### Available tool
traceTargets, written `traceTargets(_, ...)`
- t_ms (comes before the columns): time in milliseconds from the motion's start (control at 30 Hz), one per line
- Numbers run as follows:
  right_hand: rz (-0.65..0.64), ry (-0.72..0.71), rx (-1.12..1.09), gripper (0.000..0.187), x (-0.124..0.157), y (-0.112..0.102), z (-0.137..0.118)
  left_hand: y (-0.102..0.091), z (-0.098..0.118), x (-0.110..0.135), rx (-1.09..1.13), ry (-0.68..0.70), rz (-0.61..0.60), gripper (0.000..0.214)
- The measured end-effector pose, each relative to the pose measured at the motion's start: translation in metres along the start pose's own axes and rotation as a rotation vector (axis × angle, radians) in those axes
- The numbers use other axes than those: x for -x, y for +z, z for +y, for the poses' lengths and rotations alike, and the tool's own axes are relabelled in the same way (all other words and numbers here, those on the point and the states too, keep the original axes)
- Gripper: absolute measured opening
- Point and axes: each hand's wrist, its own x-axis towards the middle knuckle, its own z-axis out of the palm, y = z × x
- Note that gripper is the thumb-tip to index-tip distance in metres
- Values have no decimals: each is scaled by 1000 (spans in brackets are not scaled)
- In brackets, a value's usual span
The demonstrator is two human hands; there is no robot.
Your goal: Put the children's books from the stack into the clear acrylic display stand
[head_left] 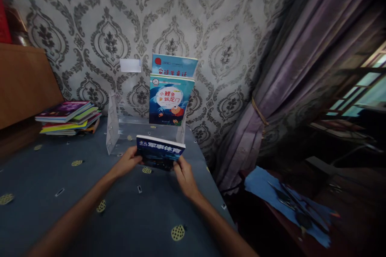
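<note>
Between my two hands is a dark blue magazine with white Chinese lettering along its top, tilted and held just above the table. My left hand grips its left edge, and my right hand grips its lower right corner. Just behind it stands a clear acrylic book rack with stepped sides. On the rack's right half, a blue picture book with a fish on its cover leans upright. Another light blue book stands behind and above it, its lower part hidden.
A pile of books and magazines lies on the left of the patterned tablecloth. Behind it is a wooden cabinet. A tied purple curtain hangs at the right, above a low surface with a blue cloth and tools.
</note>
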Motion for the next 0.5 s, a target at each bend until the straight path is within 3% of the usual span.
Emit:
traceTargets(167,119,-118,75,26,-9,8,10,10,4,-13,-56,129,104,13)
traceTargets(367,184,-109,88,32,-27,18,25,9,-12,-31,-6,13,265,30)
traceTargets(500,190,-73,115,36,-26,28,42,8,-27,-38,0,-35,273,21)
